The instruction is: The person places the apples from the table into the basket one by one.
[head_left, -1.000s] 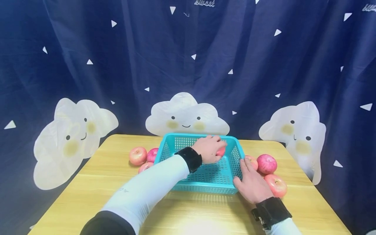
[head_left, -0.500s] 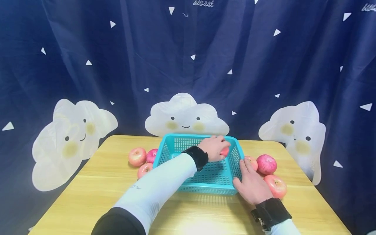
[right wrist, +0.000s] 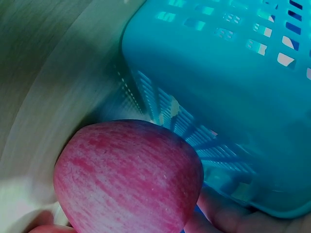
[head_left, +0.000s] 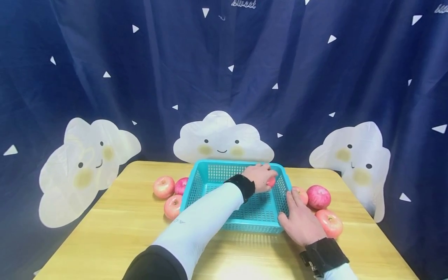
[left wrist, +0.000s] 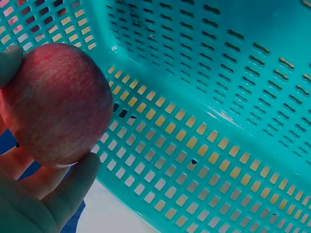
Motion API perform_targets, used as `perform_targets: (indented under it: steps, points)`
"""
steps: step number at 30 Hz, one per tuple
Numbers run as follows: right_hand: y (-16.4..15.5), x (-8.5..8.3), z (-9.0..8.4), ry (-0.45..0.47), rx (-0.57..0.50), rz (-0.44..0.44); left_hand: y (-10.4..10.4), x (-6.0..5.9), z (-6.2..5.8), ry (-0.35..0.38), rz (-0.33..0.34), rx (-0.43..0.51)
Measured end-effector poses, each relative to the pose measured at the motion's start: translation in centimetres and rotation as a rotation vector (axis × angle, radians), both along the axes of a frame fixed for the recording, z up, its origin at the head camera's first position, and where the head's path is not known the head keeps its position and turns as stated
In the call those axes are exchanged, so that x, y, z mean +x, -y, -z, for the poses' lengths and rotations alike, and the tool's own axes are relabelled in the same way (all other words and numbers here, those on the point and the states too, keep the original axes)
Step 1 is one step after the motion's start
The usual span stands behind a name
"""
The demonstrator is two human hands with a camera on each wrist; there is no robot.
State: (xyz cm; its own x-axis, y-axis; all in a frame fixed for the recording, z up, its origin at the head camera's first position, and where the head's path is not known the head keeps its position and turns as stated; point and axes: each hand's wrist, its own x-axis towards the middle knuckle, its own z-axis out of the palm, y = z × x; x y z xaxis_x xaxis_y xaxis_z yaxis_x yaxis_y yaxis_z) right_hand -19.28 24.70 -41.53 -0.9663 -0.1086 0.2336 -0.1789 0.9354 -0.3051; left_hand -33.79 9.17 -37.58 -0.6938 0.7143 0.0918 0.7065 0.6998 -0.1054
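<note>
A turquoise mesh basket stands in the middle of the wooden table. Inside it, near the back right corner, my left hand grips a red apple. The left wrist view shows thumb and fingers curled round this apple above the perforated basket wall. My right hand rests against the basket's right side, its fingers straight along the rim and its thumb near the front corner. A large pink-red apple fills the lower part of the right wrist view, beside the basket.
To the right of the basket lie a pale apple, a dark pink apple and another pale apple. Several apples sit left of the basket. A dark blue curtain with cloud prints hangs behind the table.
My left hand has shifted a little to the right inside the basket, carrying the apple toward the right wall. My right hand has stayed at the basket's side.
</note>
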Motion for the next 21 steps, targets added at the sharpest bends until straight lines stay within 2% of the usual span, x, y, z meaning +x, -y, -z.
perform_targets:
  steps: [7, 12, 17, 21]
  points:
    - [-0.3, 0.3, -0.4, 0.012, 0.003, 0.0, -1.3, -0.2, 0.5, 0.027, -0.018, -0.005]
    - [-0.6, 0.4, -0.5, 0.001, -0.002, 0.001, -2.1, -0.8, 1.4, 0.031, -0.015, -0.009]
    - [-0.4, 0.2, -0.2, 0.004, -0.003, -0.005, -2.2, -1.4, 2.5, 0.053, -0.039, -0.036]
    - [-0.1, 0.1, -0.2, 0.011, -0.003, -0.004, -1.9, -1.3, 2.5, 0.048, -0.034, -0.054]
